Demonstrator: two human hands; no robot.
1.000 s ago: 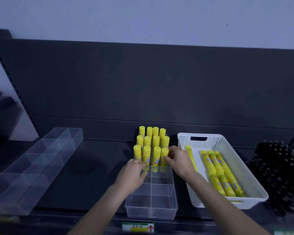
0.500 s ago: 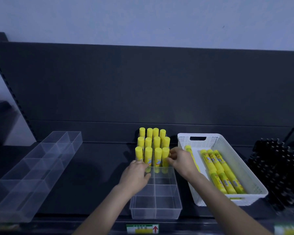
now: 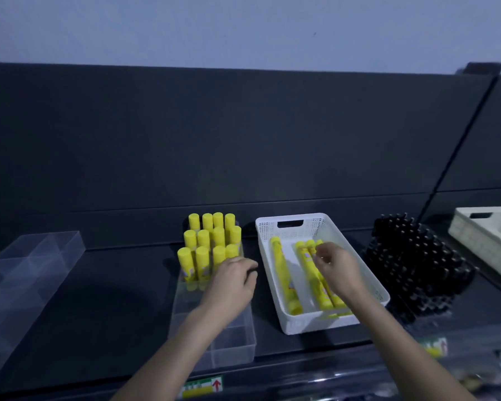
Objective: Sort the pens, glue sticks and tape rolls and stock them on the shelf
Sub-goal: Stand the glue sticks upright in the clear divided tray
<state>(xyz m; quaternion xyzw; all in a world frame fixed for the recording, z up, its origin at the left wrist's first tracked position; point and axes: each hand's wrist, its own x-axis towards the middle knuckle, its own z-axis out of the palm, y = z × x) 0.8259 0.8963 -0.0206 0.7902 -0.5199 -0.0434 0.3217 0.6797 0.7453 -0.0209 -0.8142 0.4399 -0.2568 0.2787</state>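
Dark shelf deck (image 3: 113, 299), black back panel behind. Loose glue sticks (image 3: 282, 273) lie in white basket (image 3: 310, 325), long axes running front to back. Right hand (image 3: 337, 269) sits directly over their far ends, fingers curled down; pinch or mere contact, cannot tell. Left hand (image 3: 232, 280) at right rim of clear divided organizer (image 3: 237, 351), fingers hidden, beside upright glue sticks (image 3: 209, 241) in its rear compartments. Judgement: right hand nearer; grasp across barrel.

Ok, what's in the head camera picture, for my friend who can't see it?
A person's right hand hovers over yellow glue sticks lying in a white basket. Their left hand is at a clear box where more glue sticks stand upright, on a dark shelf.
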